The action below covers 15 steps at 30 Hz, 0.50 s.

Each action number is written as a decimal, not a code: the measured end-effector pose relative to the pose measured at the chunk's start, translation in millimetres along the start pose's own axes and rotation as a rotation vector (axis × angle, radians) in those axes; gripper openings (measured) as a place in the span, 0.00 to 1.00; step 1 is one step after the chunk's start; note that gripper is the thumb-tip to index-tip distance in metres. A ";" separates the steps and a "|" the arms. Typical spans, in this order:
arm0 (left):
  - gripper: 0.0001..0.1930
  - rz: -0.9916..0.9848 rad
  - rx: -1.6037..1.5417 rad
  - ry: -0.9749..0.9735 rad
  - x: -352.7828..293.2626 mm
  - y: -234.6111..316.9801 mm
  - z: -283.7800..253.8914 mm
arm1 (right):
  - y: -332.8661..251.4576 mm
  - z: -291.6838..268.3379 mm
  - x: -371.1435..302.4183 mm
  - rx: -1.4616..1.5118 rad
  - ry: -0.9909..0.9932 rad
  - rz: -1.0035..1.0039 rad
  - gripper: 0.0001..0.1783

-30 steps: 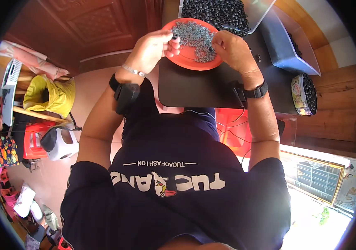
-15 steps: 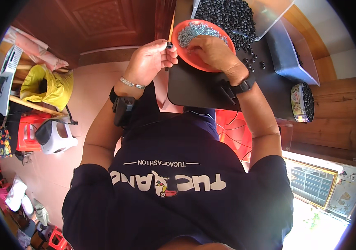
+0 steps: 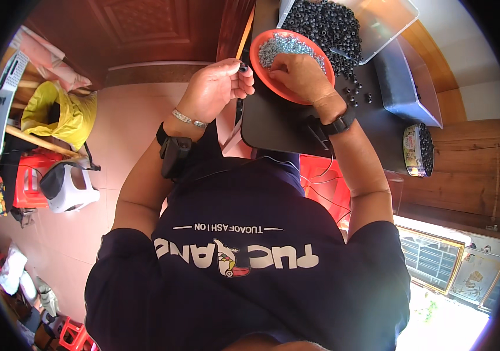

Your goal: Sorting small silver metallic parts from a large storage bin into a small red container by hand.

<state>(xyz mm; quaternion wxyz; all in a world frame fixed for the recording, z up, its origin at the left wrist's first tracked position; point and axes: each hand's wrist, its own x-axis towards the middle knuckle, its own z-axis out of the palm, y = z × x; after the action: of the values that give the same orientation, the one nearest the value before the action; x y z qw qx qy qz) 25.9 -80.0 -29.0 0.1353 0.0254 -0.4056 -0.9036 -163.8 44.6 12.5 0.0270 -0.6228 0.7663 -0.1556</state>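
My left hand [image 3: 215, 88] is raised just left of a shallow red-orange bowl [image 3: 256, 57], its palm turned up. Thumb and forefinger pinch a small round black piece with a hole [image 3: 243, 68], like the ones heaped nearby. Many tiny silvery metal pieces [image 3: 285, 45] fill the far part of the bowl. Over the bowl's near side, my right hand [image 3: 305, 76] has its fingers curled and their tips together. Whatever those fingertips hold, if anything, is hidden by the hand.
Behind the bowl, a clear bin [image 3: 387, 35] holds a heap of black pieces [image 3: 323, 20]. Several loose ones [image 3: 355, 92] lie on the dark table [image 3: 285, 126]. A bluish bin [image 3: 399, 82] and a round tub of black pieces [image 3: 416, 149] stand at the right.
The whole view has shifted slightly. My right hand has drawn a little nearer to me within the bowl. The left hand keeps its pinch on the black piece.
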 end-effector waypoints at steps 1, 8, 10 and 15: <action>0.12 -0.002 -0.008 -0.007 -0.8 -0.3 0.3 | 1.1 -0.9 -0.3 0.040 -0.013 0.003 0.08; 0.13 -0.007 -0.008 -0.054 -0.5 -3.5 5.3 | 9.3 -6.2 -13.8 0.153 0.040 -0.009 0.08; 0.13 -0.015 -0.011 -0.055 1.0 -4.2 12.6 | 10.2 -14.3 -21.1 0.403 0.039 0.067 0.08; 0.13 -0.068 -0.008 -0.052 10.8 -9.6 37.8 | -3.8 -31.6 -40.6 1.216 0.154 0.162 0.07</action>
<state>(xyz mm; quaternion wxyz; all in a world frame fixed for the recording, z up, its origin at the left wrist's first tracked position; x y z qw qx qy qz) 7.4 -49.3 -10.1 0.0940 0.0152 -0.4044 -0.9096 -158.7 89.5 37.3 0.3334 -0.4227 0.5850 -0.6065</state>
